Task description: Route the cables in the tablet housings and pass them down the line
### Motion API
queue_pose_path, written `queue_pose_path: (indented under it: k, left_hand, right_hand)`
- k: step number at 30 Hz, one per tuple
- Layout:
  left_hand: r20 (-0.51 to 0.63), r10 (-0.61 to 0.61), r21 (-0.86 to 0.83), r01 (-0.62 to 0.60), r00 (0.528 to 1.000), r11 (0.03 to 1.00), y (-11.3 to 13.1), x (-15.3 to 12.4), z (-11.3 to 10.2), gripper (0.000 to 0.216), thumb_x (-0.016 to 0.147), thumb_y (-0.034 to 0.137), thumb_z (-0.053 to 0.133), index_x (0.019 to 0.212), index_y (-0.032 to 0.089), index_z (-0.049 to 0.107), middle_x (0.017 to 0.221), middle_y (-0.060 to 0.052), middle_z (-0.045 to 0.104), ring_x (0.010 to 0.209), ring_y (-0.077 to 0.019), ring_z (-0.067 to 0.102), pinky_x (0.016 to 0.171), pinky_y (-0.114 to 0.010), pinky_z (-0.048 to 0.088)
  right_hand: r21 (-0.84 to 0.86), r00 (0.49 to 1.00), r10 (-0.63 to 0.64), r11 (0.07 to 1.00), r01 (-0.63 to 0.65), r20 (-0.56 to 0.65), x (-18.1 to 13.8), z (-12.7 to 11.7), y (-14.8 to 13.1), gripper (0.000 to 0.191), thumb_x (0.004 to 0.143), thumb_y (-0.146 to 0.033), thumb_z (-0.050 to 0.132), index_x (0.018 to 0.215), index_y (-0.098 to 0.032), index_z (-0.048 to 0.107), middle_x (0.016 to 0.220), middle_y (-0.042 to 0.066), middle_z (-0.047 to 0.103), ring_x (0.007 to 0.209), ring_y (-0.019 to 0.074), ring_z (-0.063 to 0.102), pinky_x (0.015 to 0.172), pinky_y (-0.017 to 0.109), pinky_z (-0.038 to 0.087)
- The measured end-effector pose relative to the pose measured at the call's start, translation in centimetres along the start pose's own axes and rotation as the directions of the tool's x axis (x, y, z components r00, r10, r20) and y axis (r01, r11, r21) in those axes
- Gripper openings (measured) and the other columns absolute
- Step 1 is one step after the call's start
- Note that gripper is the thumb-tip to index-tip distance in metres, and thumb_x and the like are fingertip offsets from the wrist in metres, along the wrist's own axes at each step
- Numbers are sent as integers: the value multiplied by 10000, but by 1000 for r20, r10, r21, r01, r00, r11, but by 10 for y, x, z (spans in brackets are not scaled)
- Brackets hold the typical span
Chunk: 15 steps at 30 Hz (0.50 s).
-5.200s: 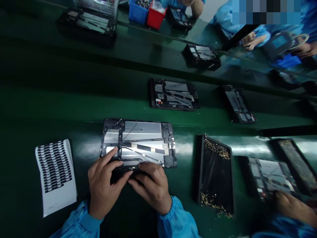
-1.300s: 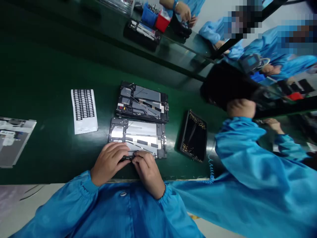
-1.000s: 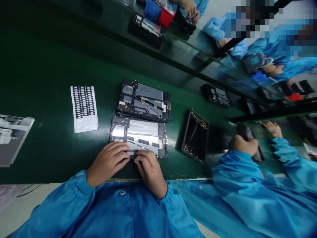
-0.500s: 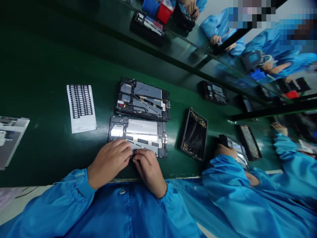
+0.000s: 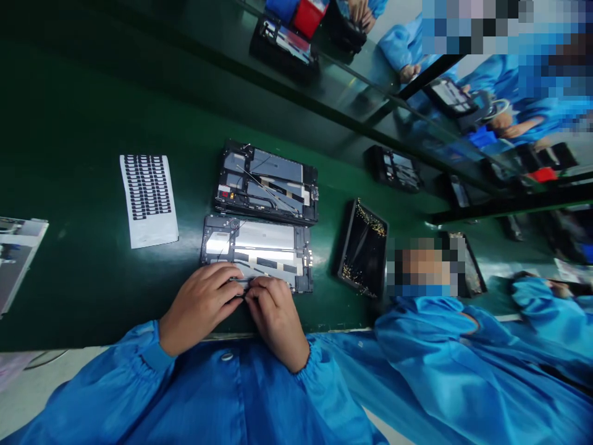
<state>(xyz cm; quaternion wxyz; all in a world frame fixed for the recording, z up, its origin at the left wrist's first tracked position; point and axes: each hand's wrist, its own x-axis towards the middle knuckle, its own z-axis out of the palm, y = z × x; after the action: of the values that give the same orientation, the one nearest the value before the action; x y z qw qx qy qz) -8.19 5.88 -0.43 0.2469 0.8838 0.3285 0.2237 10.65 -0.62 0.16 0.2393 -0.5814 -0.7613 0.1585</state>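
Crowding the near edge of the opened tablet [image 5: 265,235], left hand [image 5: 197,309] and right hand [image 5: 278,318] curl their fingers [image 5: 227,290], but gripping anything or not, I can't tell!

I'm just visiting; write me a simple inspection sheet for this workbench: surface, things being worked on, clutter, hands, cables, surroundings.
Surface: green bench, glossy, with light reflections.
Work things: open device, lying flat; second open device just beyond it.
Clutter: white sheet with rows of black shapes, left; black tray, right; grey panel, cut off by the picture's left edge.
Hands: left hand and right hand at the open device's near edge, fingertips close together; anything pinched is too small to tell.
Cables: gold-tipped black strands in the tray; dark cable below the bench, left.
Surroundings: co-worker's blue sleeve, right; red bin, far side.
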Motion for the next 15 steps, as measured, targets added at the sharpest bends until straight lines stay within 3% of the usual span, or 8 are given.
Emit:
queue_pose_path:
  k: [4, 9, 15]
  left_hand:
    - [-9, 16, -4, -16, 1000, 1000, -2, -1, 3, 102, 948, 192, 600, 938, 229, 694, 1187, -39, 688, 1199, -249, 585, 952, -425, 510]
    - [-13, -2, -31, 2, 1000, 1000, -1, -1, 3, 92, 957, 215, 601, 933, 226, 689, 1165, -37, 689, 1179, -246, 583, 942, -422, 491]
    - [-52, -54, -22, 53, 997, 998, 2, 2, 8, 91, 944, 248, 628, 884, 226, 693, 1132, -36, 699, 1139, -245, 592, 928, -424, 479]
  right_hand:
    - [25, 1000, -3, 1000, 4, -16, 0, -1, 2, 104, 989, -152, 564, 1037, -211, 635, 1067, 89, 677, 988, 221, 606, 850, 392, 513]
    - [179, 997, -3, 984, 17, -79, -8, -5, 13, 180, 954, -138, 629, 1118, -212, 641, 1135, 92, 663, 1091, 209, 622, 935, 380, 532]
    - [172, 990, 48, 985, -25, -130, -14, -4, 17, 157, 941, -151, 651, 1074, -231, 669, 1075, 79, 659, 1047, 216, 631, 890, 390, 547]
